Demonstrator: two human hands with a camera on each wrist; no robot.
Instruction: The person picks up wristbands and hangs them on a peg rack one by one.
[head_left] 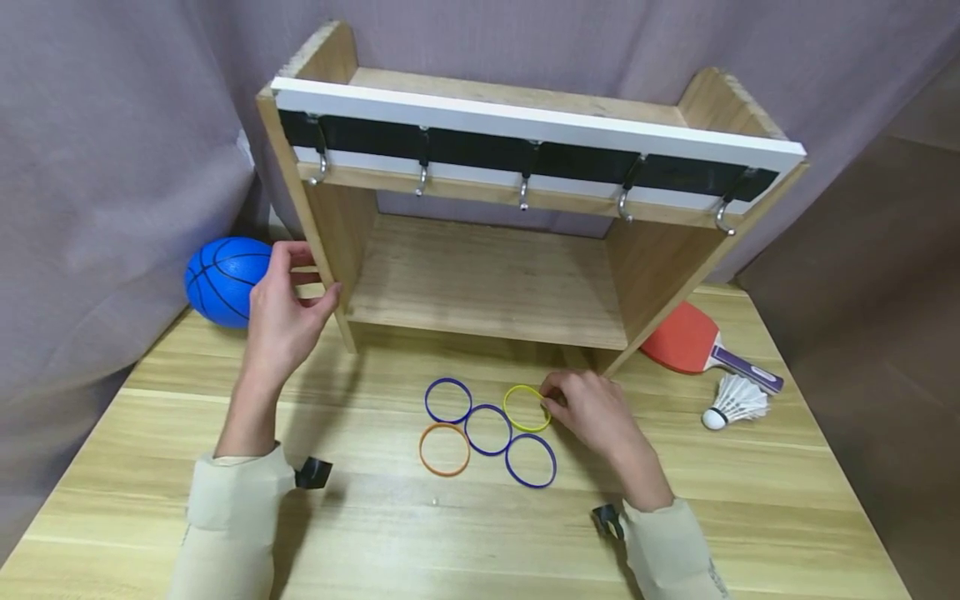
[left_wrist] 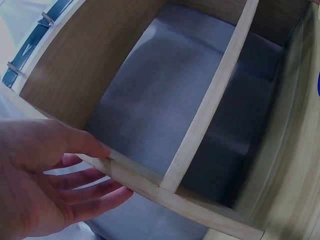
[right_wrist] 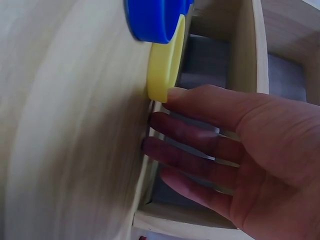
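A wooden shelf unit [head_left: 480, 283] stands on the table, with a white-and-black strip of metal hooks [head_left: 480, 154] across its front. My left hand [head_left: 285, 321] grips its left side panel [left_wrist: 145, 187], thumb on the front edge and fingers on the outer side. In front of the shelf several rings lie flat. At the yellow ring [right_wrist: 162, 70], my right hand [head_left: 596, 412] pinches the right rim with thumb and forefinger; the other fingers are spread below in the right wrist view. Beside it lie blue rings [head_left: 491, 455] and an orange ring [head_left: 445, 475].
A blue basketball [head_left: 221, 283] sits left of the shelf, behind my left hand. To the right lie a red table-tennis bat [head_left: 682, 337] and a white shuttlecock [head_left: 738, 402]. Grey-purple cloth [head_left: 112, 125] hangs behind the wooden table [head_left: 375, 542].
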